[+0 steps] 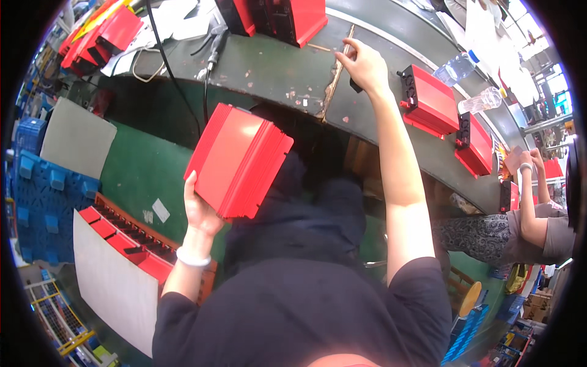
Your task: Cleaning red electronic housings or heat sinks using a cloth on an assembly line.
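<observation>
My left hand (205, 211) grips a red box-shaped housing (235, 159) with ribbed sides, tilted in front of my body above my lap. The fingers wrap its lower left edge. Stretched out over the green workbench (263, 70), my right hand (367, 64) has its thumb and index finger curved with a gap between the tips, and nothing shows in that gap. The other fingers are partly hidden. A small dark object (356, 85) shows beside the base of this hand; I cannot tell whether it touches it.
Red housings with black ends (431, 101) stand along the bench to the right, near clear plastic bottles (455, 68). More red units (299, 21) stand at the far edge. A black cable (168, 67) hangs at left. Below left is a bin of red parts (116, 293). Another person (532, 229) works at right.
</observation>
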`<action>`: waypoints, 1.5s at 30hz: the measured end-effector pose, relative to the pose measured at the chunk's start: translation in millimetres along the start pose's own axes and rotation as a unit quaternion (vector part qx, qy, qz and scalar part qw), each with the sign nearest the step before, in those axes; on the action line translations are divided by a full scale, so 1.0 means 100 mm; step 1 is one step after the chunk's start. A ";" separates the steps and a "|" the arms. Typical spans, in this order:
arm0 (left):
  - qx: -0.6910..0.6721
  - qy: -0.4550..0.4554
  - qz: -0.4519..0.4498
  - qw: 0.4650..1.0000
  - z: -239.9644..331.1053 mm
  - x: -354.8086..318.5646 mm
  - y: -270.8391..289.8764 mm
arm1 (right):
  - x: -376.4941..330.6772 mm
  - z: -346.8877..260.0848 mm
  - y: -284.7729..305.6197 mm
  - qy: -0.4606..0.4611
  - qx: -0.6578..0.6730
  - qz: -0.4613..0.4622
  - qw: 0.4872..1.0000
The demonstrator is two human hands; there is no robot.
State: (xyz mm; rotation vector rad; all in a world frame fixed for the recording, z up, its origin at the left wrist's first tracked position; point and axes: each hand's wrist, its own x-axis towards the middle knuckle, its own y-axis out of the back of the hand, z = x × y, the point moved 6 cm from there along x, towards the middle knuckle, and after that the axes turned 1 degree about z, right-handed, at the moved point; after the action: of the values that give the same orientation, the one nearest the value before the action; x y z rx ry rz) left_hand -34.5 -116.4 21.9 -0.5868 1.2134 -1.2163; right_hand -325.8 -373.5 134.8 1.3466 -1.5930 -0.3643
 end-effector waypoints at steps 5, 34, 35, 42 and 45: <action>0.000 -0.014 -0.011 1.000 0.02 0.00 -0.06 | -0.27 0.14 0.15 -0.086 0.083 -0.012 0.993; 0.018 -0.019 -0.028 0.999 -0.01 0.20 -0.42 | -1.16 -0.43 0.13 -0.141 0.495 0.063 0.855; 0.012 -0.020 -0.025 0.999 -0.03 0.21 -0.42 | -1.15 -0.53 0.16 -0.103 0.494 0.097 0.858; 0.021 -0.028 -0.020 0.999 -0.02 0.22 -0.47 | -1.21 -0.97 0.17 0.137 0.132 0.143 0.971; 0.015 -0.044 -0.046 0.998 -0.03 0.26 -0.54 | -1.27 -1.01 0.13 0.191 0.065 0.129 0.971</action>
State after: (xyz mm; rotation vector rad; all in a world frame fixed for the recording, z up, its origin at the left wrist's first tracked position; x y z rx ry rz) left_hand -60.7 -155.9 58.0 -0.6729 1.1030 -1.2717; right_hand -264.3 -223.0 132.0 1.2000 -1.4560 0.1545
